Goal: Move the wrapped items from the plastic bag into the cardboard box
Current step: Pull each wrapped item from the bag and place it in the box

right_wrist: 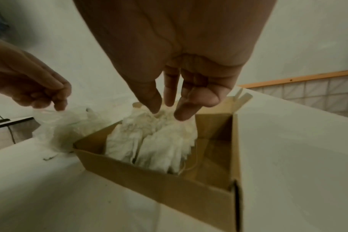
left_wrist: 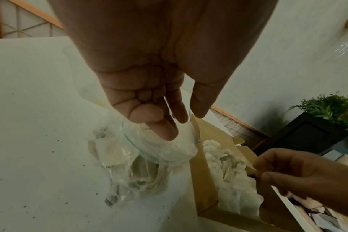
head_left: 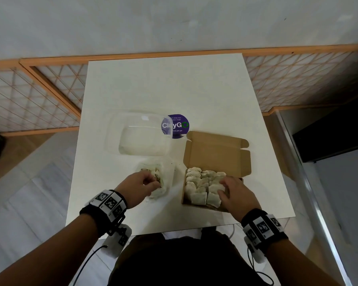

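Reaching into crumpled clear plastic bag (head_left: 163,178), frame centre: left hand (head_left: 142,185) curled, pinching film. Right hand (head_left: 234,195) relaxed, fingers spread on soft white paper-wrapped items (head_left: 203,186) in brown cardboard box (head_left: 217,153). Items likely light, crushable; pinch gently mid-wrap.

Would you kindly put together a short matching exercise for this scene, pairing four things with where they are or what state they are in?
Things:
1. cardboard box
2. plastic bag
3. clear plastic container
4. purple sticker

Places or states:
A. crumpled, under the left hand
B. stuck to the table, partly behind the container
C. lid open, wrapped items inside
D. on the table, beyond the bag

Pairs: 1-C, 2-A, 3-D, 4-B
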Motion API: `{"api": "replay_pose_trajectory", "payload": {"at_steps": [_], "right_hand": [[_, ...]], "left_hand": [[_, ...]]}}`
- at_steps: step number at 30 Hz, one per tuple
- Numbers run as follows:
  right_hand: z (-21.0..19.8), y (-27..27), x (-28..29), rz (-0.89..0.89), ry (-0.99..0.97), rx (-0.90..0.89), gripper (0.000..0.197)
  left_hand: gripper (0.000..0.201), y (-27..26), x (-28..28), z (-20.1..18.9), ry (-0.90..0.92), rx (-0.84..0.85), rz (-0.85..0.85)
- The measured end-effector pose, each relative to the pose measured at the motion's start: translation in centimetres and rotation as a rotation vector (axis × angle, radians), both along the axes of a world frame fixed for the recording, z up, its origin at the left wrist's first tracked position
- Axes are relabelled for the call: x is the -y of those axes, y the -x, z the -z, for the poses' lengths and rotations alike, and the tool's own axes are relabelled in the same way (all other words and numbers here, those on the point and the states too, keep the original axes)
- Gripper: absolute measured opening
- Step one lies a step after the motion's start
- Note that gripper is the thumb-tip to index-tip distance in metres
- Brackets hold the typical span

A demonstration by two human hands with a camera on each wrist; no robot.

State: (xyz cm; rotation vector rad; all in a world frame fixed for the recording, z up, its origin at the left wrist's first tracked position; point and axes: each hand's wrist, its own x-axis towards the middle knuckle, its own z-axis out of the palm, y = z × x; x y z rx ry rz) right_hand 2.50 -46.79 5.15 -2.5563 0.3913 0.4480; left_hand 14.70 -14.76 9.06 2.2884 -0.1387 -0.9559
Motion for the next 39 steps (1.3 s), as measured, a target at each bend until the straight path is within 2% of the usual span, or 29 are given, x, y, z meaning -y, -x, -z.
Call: {"api": "replay_pose_trajectory", "payload": {"at_steps": [3, 6, 8, 13, 16, 19, 22, 25, 28, 31, 34, 36, 39], "right_hand": [[-0.8, -0.1, -1.5, -0.169, -0.044, 0.012, 0.013], [-0.5, -0.2, -3.6, -0.403, -0.018, -0.160, 0.032], [0.1, -0.6, -4.6, -0.472, 0.044, -0.235, 0.040], [0.8, -1.5, -5.5, -0.462, -0.027, -0.195, 0.038], [0.5, -1.5, -5.1, -0.379, -0.112, -0.130, 0.035], [0.2, -1.5, -4.3, -0.289, -0.108, -0.081, 0.028], [-0.2, -1.6, -4.1, -0.278, -0.106, -0.078, 0.025], [-1.3, -2.6, -5.5, -0.292, -0.185, -0.041, 0.021], [-2.0, -4.7, -7.9, -0.321, -0.267, 0.053, 0.024], [-2.5, -7.3, -11.0, -0.412, -0.302, 0.095, 0.027], [-2.9, -9.5, -14.2, -0.507, -0.271, 0.063, 0.029], [-2.7, -10.7, -15.8, -0.561, -0.152, -0.032, 0.028], [-1.4, -11.7, -16.8, -0.579, 0.114, -0.185, 0.038]], "left_hand": [[0.017, 0.0, -0.3, 0.0, -0.015, 0.014, -0.004], [0.017, 0.3, -0.4, -0.1, -0.058, 0.080, 0.024], [0.017, 0.4, -0.4, -0.1, -0.090, 0.135, 0.028], [0.007, 0.9, -1.4, 1.2, -0.146, 0.255, -0.078], [0.005, 1.2, -1.6, 1.9, -0.162, 0.272, -0.144], [0.003, 1.4, -1.7, 1.9, -0.101, 0.295, -0.251], [0.004, 1.6, -1.9, 1.7, -0.149, 0.365, -0.330], [0.006, 1.2, -2.2, 1.8, -0.208, 0.288, -0.302], [0.005, 0.7, -2.7, 2.1, -0.139, 0.135, -0.255], [0.013, 1.0, -2.6, 2.1, -0.137, 0.099, -0.195], [0.037, 1.4, -2.1, 2.3, -0.140, 0.110, -0.141], [0.050, 1.5, -1.9, 2.0, -0.124, 0.105, -0.129], [0.059, 1.7, -1.6, 1.6, -0.079, 0.120, -0.101]]}}
